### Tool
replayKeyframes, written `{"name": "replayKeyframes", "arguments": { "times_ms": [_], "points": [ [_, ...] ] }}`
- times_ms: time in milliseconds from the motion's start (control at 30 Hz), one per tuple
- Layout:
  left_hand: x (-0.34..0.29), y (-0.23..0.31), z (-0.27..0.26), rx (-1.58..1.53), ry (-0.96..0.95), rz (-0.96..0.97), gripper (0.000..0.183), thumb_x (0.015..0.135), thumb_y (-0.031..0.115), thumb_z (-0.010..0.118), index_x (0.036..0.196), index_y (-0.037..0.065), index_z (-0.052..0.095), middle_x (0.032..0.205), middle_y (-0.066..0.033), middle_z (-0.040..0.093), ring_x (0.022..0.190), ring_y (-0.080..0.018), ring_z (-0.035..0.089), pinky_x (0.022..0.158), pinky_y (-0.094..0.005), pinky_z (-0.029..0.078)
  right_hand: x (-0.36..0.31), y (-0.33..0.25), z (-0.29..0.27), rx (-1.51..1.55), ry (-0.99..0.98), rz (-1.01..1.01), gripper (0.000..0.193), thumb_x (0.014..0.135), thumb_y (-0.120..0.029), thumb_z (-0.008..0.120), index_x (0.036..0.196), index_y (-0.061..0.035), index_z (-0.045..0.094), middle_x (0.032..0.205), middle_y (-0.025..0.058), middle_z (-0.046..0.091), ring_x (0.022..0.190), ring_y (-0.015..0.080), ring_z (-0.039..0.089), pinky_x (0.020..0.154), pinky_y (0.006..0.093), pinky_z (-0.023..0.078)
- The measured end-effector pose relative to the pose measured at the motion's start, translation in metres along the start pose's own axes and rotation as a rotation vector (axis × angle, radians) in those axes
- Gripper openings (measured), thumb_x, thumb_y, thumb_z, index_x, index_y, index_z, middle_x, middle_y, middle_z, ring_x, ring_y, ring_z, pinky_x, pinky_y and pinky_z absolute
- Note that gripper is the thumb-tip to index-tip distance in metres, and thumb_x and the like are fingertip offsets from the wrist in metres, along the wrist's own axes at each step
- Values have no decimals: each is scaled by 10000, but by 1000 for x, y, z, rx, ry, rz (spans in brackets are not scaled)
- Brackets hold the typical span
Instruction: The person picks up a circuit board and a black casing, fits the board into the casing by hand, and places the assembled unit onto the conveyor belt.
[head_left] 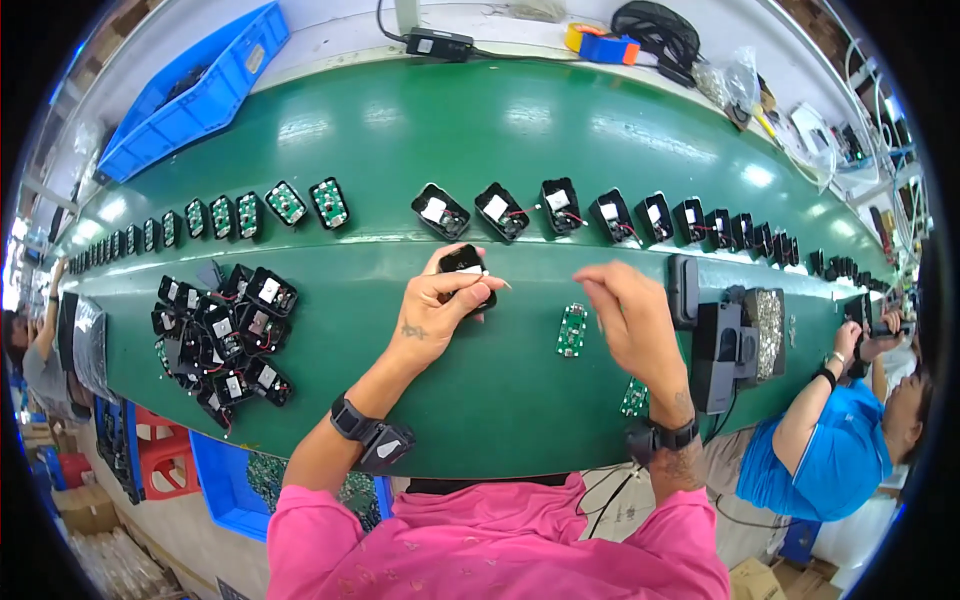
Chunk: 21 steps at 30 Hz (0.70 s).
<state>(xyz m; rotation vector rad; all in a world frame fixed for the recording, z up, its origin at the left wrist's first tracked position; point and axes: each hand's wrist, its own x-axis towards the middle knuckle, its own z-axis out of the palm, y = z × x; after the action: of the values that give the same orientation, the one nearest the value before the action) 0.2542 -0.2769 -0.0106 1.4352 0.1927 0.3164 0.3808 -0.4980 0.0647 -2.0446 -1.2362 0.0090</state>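
Head view of a green table (480,150), read from left to right. At far left lies a blue bin (190,95) above a row of green circuit boards (285,203) set in line along the table's far side; nearer the person is a heap of black housings (225,335), loose and unsorted, with red wires showing. The left hand (440,305) has its grip closed around one black housing (463,262), held just above the table with a white part visible at its edge. Beyond it, a row of filled housings (500,211) — each open, with a white pad and red wire inside — runs off to the right. Between the hands a single green board (571,329) lies flat on the table, apart from both. The right hand (630,310) hovers with fingertips pinched together; whether anything small is held there cannot be told. Right of it stand a black fixture (722,350) and a co-worker's arm in blue (810,430). Judged by the piles, many housings are filled and lined up — the heap at left is yet to be worked.
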Motion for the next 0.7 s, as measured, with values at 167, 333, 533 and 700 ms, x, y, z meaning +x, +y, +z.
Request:
{"name": "replayKeyframes", "arguments": {
  "times_ms": [167,333,533,700],
  "points": [
    [2,1,-2,-52,14,43,217,932,197,698,1038,18,760,1286,-78,497,871,-121,641,633,-252,579,-5,15,-2,-126,-181,143,441,763,-115,789,1156,-35,606,1027,125,609,943,313,629,800,399,509],
    [1,-1,-3,-49,-12,59,218,935,202,695,1039,23,760,1281,-80,492,891,-137,637,617,-251,583,-8,14,3,-199,-428,296,570,703,-137,840,1203,-51,580,1118,140,596,992,339,613,855,416,504],
    [0,-4,2,-160,-16,100,202,941,186,682,1043,31,762,1277,-75,478,981,-141,605,634,-255,591,-6,7,27,120,-265,63,430,818,-40,715,1219,-26,561,1014,153,643,878,313,660,761,396,538],
    [-1,-7,1,19,4,123,194,930,162,692,1053,30,763,1264,-119,547,1108,-193,570,836,-304,534,11,-29,31,699,-268,407,296,914,-3,637,1202,-15,568,964,106,631,705,209,681,545,275,532]
  ]
}}
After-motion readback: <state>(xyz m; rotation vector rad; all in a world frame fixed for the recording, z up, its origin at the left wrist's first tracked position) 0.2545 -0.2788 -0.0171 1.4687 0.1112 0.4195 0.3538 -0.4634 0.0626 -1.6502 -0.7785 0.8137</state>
